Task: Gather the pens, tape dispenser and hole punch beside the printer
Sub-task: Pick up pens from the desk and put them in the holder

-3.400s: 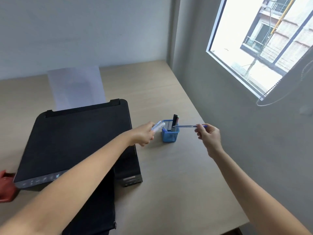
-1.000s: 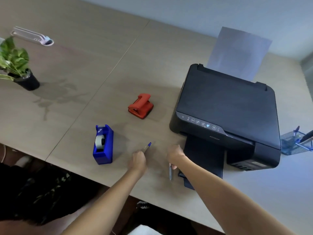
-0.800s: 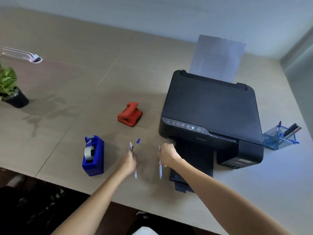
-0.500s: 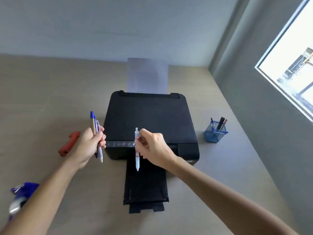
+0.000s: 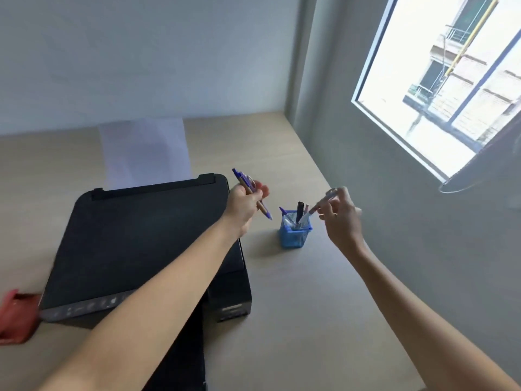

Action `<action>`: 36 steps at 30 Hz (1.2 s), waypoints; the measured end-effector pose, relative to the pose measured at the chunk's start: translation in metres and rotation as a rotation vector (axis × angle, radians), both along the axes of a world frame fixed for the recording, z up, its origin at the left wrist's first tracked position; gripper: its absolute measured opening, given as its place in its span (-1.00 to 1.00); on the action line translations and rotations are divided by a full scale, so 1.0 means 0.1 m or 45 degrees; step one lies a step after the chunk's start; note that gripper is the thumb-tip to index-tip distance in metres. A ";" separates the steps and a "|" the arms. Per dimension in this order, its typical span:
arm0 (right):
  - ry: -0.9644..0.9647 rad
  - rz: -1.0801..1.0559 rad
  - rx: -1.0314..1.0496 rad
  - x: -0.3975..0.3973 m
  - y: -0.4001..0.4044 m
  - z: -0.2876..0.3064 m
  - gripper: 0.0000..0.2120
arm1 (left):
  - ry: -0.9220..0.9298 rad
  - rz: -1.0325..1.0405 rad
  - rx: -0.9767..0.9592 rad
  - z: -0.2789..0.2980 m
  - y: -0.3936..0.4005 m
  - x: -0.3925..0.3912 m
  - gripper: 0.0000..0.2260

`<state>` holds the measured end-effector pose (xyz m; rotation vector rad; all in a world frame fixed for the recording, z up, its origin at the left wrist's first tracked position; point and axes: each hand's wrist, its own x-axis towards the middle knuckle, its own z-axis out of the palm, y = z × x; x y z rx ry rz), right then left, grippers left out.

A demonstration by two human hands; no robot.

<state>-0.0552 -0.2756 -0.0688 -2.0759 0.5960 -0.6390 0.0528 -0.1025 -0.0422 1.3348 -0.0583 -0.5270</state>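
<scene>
- My left hand [image 5: 244,201] is closed around two pens [image 5: 251,194] held together: one has a tan barrel with blue ends, the other is blue and mostly hidden behind it. They tilt, upper ends toward the printer, lower tips toward the pen cup.
- That hand hovers above the right rear corner of the black printer [image 5: 141,244], just left of the cup.
- My right hand [image 5: 341,218] pinches a slim white pen [image 5: 317,208] between thumb and fingertips. The pen slants down to the left, and its lower end reaches the cup's opening.
- The blue mesh pen cup [image 5: 294,235] stands on the pale wooden worktop [image 5: 296,306] just right of the printer. It already holds a dark marker, a blue-capped pen and at least one more light-coloured pen; the exact number is hard to make out.
- The red hole punch [image 5: 15,317] lies at the left edge of view, at the printer's front left corner, partly cut off.
- A white sheet of paper [image 5: 145,152] stands in the printer's rear feed.
</scene>
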 end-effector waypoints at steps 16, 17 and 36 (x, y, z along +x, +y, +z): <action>0.391 0.225 -0.211 0.48 -0.65 -1.04 -0.92 | -0.226 -0.047 0.814 -1.11 -1.28 0.24 -0.86; 0.413 0.231 -0.210 0.49 -0.66 -1.09 -0.90 | -0.257 -0.050 0.818 -1.13 -1.27 0.24 -0.87; 0.492 0.105 0.472 0.64 -0.50 -1.32 -0.47 | 0.691 -0.031 0.167 -1.31 -1.08 0.12 -0.45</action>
